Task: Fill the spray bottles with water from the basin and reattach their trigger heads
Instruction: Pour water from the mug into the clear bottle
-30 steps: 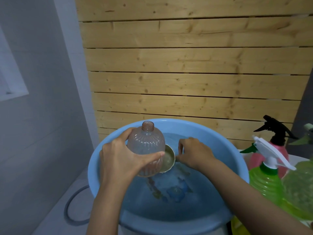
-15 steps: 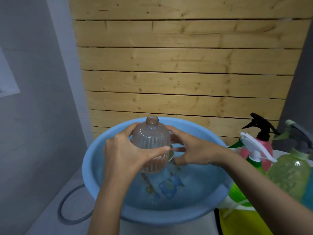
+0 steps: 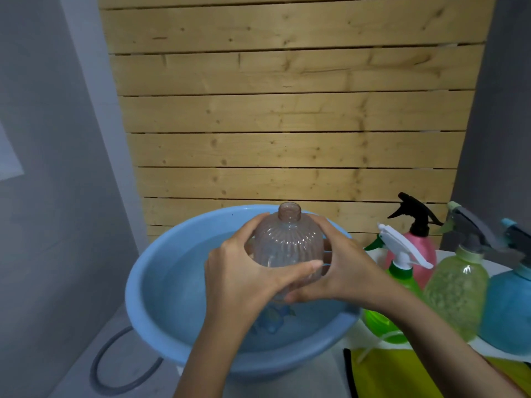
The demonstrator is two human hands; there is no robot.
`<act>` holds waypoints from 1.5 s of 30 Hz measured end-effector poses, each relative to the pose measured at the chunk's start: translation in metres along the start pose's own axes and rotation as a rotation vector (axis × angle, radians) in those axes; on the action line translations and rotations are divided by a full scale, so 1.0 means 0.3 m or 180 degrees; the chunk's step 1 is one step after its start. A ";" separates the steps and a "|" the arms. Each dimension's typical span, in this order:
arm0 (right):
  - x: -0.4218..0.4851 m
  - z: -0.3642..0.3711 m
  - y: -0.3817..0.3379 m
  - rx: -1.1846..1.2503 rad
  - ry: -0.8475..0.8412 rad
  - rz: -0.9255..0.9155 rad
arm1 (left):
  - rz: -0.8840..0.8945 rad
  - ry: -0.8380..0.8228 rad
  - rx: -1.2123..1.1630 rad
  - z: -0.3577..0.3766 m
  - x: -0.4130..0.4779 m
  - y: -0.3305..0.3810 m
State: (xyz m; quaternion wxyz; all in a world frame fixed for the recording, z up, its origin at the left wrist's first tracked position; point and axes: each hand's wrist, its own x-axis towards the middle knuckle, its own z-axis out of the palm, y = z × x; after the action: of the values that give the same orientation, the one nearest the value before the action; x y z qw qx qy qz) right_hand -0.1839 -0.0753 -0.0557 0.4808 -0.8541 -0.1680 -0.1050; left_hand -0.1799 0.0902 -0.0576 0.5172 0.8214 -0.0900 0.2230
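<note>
Bottle up over the basin, and both hands are on it. This ribbed, pink-tinted clear bottle [image 3: 287, 248] stands upright above the water, its neck bare and open at the top, no trigger head fitted. The left hand [image 3: 241, 280] grips it from the near left, thumb laid across the near face, fingers curled round the far side. The right hand [image 3: 347, 271] clasps the right side, fingers wrapped behind the shoulder and thumb tucked in near the base. How much water is inside the bottle, I cannot tell.

Below, the round blue basin [image 3: 138, 297] holds water [image 3: 184, 282], with a printed pattern [image 3: 273, 320] showing blurred through it near the bottom.

Over on the right, just beside the basin, a row of capped sprayers stands close together: a bright green spray bottle [image 3: 379, 323] with a white trigger head [image 3: 402, 245], behind it a pink spray bottle [image 3: 425, 262] with a black trigger head [image 3: 413, 211], then a pale green spray bottle [image 3: 457, 291] with a grey trigger head [image 3: 471, 228], and a blue spray bottle [image 3: 508, 308] at the frame's right edge.

Near right, a yellow cloth [image 3: 396, 374] lies under the right forearm. Near left, a grey hose [image 3: 97, 369] loops on the floor beside the basin. A wooden slat wall [image 3: 287, 110] fills the far side.
</note>
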 end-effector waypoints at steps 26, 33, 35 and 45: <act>-0.080 0.047 0.042 0.0001 0.0250 -0.0136 | -0.0538 0.0075 -0.1246 0.095 -0.057 0.015; -0.100 0.023 0.068 -0.0146 0.0199 -0.0072 | -0.0602 0.0139 -0.1244 0.090 -0.053 0.002; -0.118 -0.002 0.072 -0.0234 0.0285 -0.0091 | -0.0622 0.0170 -0.1220 0.092 -0.051 0.000; -0.198 -0.078 0.138 -0.0749 0.0756 -0.0213 | -0.0658 0.0263 -0.1137 0.111 -0.043 0.019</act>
State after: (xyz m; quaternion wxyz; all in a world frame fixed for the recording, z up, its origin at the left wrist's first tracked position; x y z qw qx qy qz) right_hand -0.2230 -0.1264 -0.0964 0.3902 -0.8801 -0.1249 -0.2401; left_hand -0.1843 0.0569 -0.0712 0.6780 0.7117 -0.0221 0.1828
